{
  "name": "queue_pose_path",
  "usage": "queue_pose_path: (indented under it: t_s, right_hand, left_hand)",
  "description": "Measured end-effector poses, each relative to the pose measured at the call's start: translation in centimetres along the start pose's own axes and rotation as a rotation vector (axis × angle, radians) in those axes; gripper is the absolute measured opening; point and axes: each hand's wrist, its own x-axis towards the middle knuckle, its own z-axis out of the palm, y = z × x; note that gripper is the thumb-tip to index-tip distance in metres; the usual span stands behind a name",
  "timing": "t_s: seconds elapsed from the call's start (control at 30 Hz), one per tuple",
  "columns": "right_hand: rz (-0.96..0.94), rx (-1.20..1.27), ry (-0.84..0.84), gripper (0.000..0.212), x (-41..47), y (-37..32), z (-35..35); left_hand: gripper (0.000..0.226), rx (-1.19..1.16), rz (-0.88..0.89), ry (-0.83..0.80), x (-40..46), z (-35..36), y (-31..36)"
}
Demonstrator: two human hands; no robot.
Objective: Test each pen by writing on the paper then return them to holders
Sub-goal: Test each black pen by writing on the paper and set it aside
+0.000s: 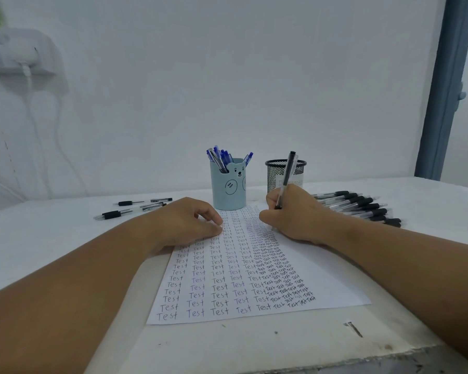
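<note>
A white sheet of paper [322, 276] lies on the table, covered in columns of the handwritten word "Test". My right hand [295, 214] grips a black pen [287, 176] upright, its tip down on the paper's far right part. My left hand [187, 222] rests on the paper's far left edge with fingers loosely curled, holding nothing. Behind the paper stands a light blue bear holder [229, 190] with several blue pens [222, 157]. A black mesh holder [297, 171] stands right of it, behind my right hand.
A row of several black pens [362, 207] lies on the table to the right. A few black pens [135, 207] lie scattered to the left. The white table [52, 233] meets a white wall. A dark nail mark [354, 329] shows near the front edge.
</note>
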Motion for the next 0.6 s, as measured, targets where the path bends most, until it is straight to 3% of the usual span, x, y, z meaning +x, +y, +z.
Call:
queue_pose_path:
  t_s: [0.6]
  right_hand:
    - [-0.017, -0.028, -0.011, 0.036, 0.01, -0.14, 0.02]
  left_hand:
    - [0.011, 0.018, 0.009, 0.007, 0.13, -0.03, -0.04]
